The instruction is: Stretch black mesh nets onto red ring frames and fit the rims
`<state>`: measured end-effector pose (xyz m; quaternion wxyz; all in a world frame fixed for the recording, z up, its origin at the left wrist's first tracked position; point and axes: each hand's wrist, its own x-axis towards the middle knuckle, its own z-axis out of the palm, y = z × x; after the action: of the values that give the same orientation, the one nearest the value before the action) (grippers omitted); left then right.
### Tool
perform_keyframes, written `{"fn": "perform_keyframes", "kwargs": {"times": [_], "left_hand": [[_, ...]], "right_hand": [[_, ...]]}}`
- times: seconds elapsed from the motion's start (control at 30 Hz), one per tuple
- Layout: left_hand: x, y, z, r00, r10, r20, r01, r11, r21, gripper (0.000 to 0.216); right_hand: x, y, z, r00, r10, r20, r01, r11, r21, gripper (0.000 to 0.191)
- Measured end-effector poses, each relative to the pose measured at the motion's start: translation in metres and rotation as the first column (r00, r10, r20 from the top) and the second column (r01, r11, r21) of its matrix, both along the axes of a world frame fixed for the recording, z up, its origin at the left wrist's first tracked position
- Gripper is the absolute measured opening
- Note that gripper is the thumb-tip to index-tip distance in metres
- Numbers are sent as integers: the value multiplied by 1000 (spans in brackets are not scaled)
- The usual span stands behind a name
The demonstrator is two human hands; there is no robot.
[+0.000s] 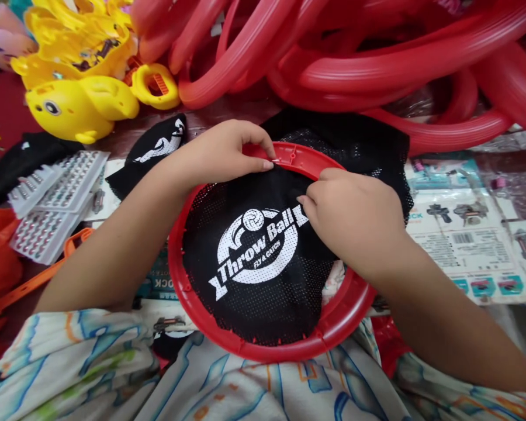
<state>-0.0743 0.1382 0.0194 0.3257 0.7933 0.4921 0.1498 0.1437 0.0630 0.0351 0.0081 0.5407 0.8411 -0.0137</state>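
Note:
A red plastic ring (249, 351) leans against my lap, with small pegs along its inner edge. Black mesh netting (263, 310) printed with a white "Throw Ball" logo spans most of the ring; a gap shows at the lower right. At the ring's top, the thumb and index finger of my left hand (228, 152) pinch the netting's edge beside a peg. My right hand (359, 213) is closed at the upper right rim, its thumb side gripping the netting; the folded fingertips are mostly hidden.
Large red hoops (377, 76) are piled at the back. Yellow duck-shaped shells (79, 108) lie back left. More black mesh (350, 134) lies behind the ring. At left are clear trays of small metal parts (48, 228) and an orange plastic piece (26, 289). Printed cardboard (464, 234) covers the table.

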Motion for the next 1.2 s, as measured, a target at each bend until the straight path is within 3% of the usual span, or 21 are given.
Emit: {"fn": "perform_keyframes", "kwargs": {"times": [0.1,0.2,0.3,0.37,0.47,0.6,0.83,0.93,1.2], "left_hand": [[-6,-4,-1,998,-56,15,57,998,-8,32],[-8,-4,-4,992,-76,104,76,997,1,29],[-8,-3,-6,982,-86,169,90,996,-15,22],[-6,-2,-7,980,-82,179,93,994,-50,20],[-4,-3,-9,981,-38,190,57,994,-94,18],[0,-4,-13,973,17,229,0,997,-72,19],[1,-4,-22,937,63,343,-26,993,-113,16],[2,-4,-29,924,81,375,-45,994,-102,14],[10,-6,-39,972,90,215,-119,985,124,16]], "right_hand": [[0,1,6,989,-19,-143,13,999,-37,23],[1,3,10,908,-108,-404,34,982,-185,7],[2,6,7,798,-95,-595,-98,954,-284,23],[2,8,3,776,-42,-629,-190,936,-296,28],[1,10,-2,802,50,-595,-221,950,-219,20],[1,11,-6,872,152,-465,-196,979,-48,28],[5,18,-21,896,338,-288,-303,940,159,36],[4,20,-24,921,324,-216,-295,942,159,38],[3,21,-22,958,255,-128,-247,966,77,42]]}}
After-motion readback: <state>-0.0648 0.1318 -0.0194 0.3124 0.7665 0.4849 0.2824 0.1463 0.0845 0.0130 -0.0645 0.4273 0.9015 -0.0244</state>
